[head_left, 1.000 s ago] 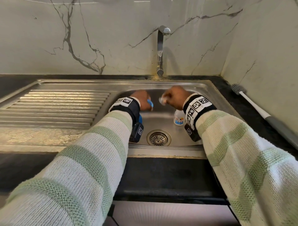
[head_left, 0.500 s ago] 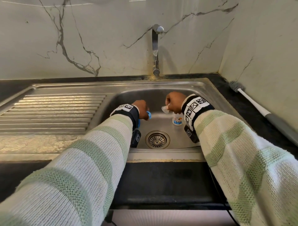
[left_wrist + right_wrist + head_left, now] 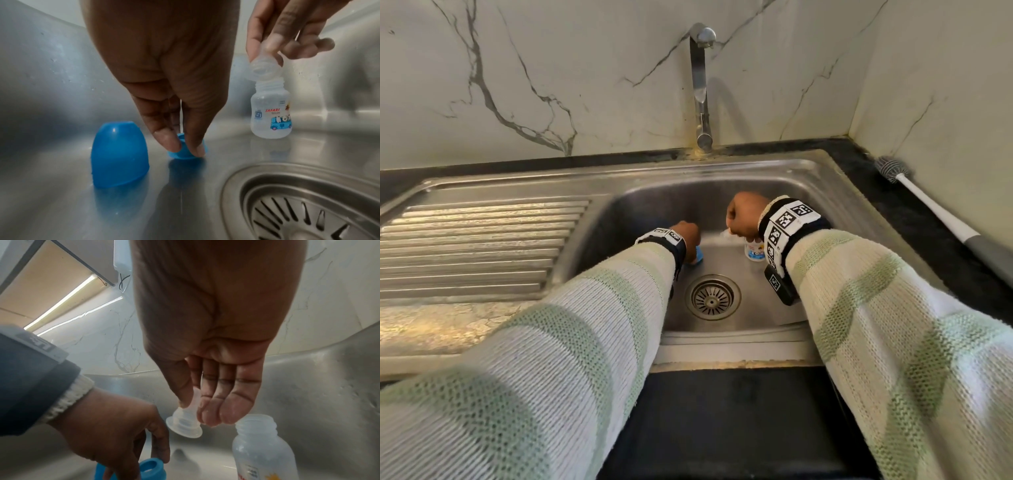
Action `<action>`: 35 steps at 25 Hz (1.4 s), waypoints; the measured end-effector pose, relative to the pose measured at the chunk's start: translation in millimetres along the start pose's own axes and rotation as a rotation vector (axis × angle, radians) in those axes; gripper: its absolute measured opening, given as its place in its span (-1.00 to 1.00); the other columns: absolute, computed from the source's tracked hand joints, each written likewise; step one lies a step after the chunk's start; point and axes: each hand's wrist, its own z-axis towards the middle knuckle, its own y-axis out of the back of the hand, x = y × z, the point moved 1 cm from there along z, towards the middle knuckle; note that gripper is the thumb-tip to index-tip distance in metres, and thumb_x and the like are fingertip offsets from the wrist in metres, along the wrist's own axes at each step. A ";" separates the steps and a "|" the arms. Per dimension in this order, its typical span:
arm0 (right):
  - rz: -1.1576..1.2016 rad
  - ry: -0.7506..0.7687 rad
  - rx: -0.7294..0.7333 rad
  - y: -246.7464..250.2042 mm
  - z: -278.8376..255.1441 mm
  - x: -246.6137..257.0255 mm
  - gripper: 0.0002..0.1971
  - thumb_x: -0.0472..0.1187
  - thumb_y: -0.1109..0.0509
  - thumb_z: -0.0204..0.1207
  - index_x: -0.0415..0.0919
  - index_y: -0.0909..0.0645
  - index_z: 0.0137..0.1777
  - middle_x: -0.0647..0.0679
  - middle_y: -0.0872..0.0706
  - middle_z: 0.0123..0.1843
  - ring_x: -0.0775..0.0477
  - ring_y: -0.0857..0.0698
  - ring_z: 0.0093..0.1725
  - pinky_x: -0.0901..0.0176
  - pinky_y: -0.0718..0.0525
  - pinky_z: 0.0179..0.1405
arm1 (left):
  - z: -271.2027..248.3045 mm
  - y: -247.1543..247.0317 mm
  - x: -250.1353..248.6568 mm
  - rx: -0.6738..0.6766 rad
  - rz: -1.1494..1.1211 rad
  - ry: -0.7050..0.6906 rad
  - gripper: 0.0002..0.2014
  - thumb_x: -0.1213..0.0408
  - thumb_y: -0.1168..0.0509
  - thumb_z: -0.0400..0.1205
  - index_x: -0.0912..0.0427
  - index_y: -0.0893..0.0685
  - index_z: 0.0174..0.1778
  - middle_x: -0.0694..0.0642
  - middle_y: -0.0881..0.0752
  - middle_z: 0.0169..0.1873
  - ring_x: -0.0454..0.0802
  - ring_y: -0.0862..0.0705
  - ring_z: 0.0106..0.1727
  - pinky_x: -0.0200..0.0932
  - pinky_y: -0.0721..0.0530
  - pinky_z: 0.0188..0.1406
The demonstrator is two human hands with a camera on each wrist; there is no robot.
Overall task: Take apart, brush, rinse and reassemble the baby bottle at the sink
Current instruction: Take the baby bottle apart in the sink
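Setting blue collar ring (image 3: 186, 151) down beside cap (image 3: 119, 155), left hand (image 3: 164, 68) fingers pinching it; right hand (image 3: 216, 337) fingers clamped on teat (image 3: 185, 425), now lower over bottle (image 3: 271, 116): disassembly done, brushing next.

Both hands lowered, fingers (image 3: 197, 142) pinching, forearms extended.

A home kitchen: steel sink (image 3: 808, 171) with drainboard, tap (image 3: 700, 85), marble-patterned wall, dark counter.
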 end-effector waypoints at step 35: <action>-0.331 -0.102 0.133 -65.5 58.1 10.3 -0.71 -0.16 -0.53 0.39 -0.16 -0.67 0.10 -0.12 -0.75 0.02 -0.28 -0.75 0.01 -0.23 -0.69 0.16 | -30.4 50.2 31.0 -0.285 -0.379 0.003 -0.89 0.17 -0.42 0.55 0.11 -0.80 -0.20 0.06 -0.81 -0.08 0.07 -0.77 -0.04 0.07 -0.73 0.18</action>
